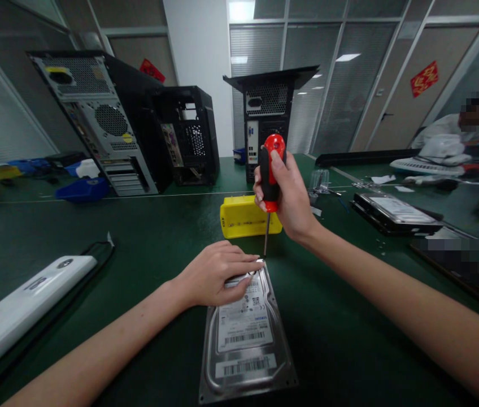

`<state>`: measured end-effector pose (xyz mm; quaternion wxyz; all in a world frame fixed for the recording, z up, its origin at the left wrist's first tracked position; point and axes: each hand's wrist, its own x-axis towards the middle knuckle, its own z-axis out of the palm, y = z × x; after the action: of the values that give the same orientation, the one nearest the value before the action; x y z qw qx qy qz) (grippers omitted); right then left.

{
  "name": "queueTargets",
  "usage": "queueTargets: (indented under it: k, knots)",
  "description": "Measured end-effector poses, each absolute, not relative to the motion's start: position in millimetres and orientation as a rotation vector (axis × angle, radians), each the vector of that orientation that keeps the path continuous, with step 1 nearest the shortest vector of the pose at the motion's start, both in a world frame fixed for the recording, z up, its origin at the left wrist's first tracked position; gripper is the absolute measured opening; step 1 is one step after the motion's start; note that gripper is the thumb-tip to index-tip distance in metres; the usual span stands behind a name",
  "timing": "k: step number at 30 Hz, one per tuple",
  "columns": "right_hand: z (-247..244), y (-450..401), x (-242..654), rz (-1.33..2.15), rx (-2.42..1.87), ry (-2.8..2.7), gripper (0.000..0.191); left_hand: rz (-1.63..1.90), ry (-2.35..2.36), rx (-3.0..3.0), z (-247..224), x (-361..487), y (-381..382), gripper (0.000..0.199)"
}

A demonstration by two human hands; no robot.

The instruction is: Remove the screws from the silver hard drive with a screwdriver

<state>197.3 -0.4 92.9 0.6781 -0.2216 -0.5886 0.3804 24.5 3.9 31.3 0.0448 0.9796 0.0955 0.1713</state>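
A silver hard drive (248,322) with a white printed label lies flat on the green table, pointing away from me. My left hand (222,274) rests across its far end, fingers stretched out over the top and thumb apart on the label. In my right hand (286,186) is a red and black screwdriver (271,172), the fingers wrapped round its handle. It stands nearly upright, its tip at the far right corner of the drive, close to my left fingertips. Whether the tip sits in a screw is too small to tell. Just behind stands a yellow plastic bin (242,220).
Computer cases (133,124) stand at the back. A white power bank-like device (31,308) with a black cable lies left, near a blue bin (82,190). Another hard drive (400,208) lies right on a black part. A person (443,130) sits at the far right.
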Motion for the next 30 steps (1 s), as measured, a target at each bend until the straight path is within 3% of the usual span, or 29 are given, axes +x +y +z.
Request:
queueTargets:
  k: [30]
  knots:
    - [89.6, -0.2, 194.9, 0.843, -0.492, -1.33, 0.022, 0.619, 0.304, 2.966, 27.7, 23.9, 3.8, 0.034]
